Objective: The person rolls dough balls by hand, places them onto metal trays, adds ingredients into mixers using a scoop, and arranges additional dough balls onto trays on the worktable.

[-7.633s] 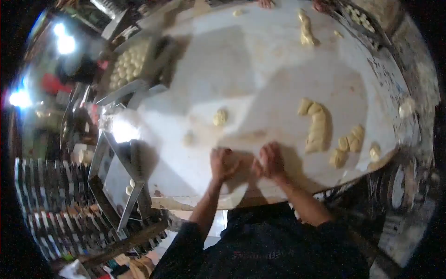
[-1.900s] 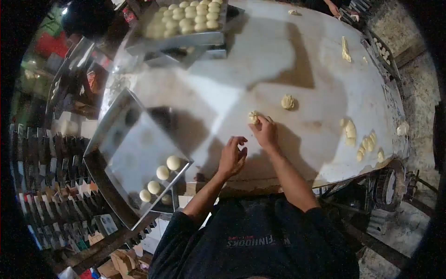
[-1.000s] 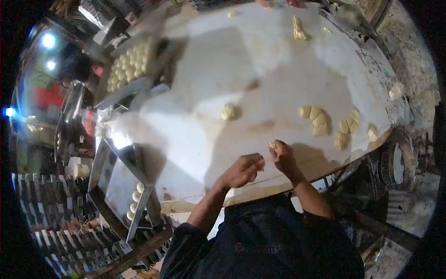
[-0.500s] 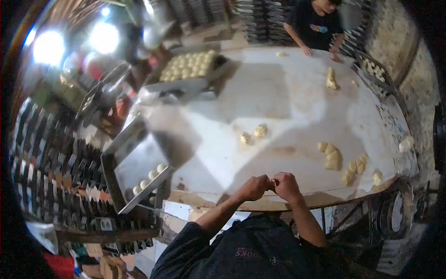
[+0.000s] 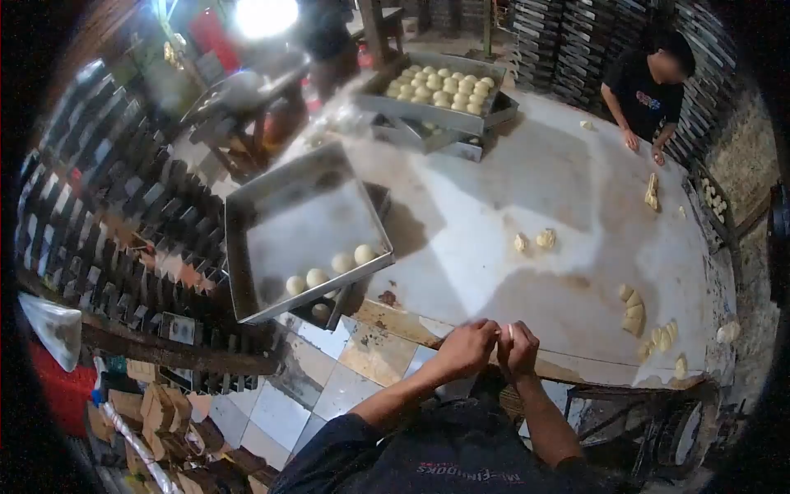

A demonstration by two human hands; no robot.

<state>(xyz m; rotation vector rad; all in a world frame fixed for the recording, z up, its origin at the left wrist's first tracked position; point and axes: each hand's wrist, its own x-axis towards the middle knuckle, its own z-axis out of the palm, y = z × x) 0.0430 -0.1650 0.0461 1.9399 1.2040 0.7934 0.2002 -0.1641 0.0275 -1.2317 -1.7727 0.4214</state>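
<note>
My left hand [image 5: 467, 349] and my right hand [image 5: 518, 349] are close together above the near edge of the worktable [image 5: 461, 284]. Both have curled, closed fingers, and the fingertips nearly meet. A small pale bit shows at the right fingers; what it is stays mostly hidden. To the left, a square metal tray [image 5: 234, 272] holds several round dough balls [image 5: 316, 277] along its near side. Cut dough pieces [image 5: 632, 313] lie on the table to the right of my hands, and two rough dough lumps [image 5: 545, 238] sit beyond them.
A tray of many dough balls [image 5: 444, 86] rests on stacked trays at the far side. Another person [image 5: 646, 95] stands at the far right, hands on the table near a long dough strip [image 5: 652, 192]. Stacked racks [image 5: 107, 222] line the left, above cardboard pieces [image 5: 164, 412].
My view has turned left, so the table and dough appear farther right and more of the metal tray shows. Both hands stay close together with fingers closed.
</note>
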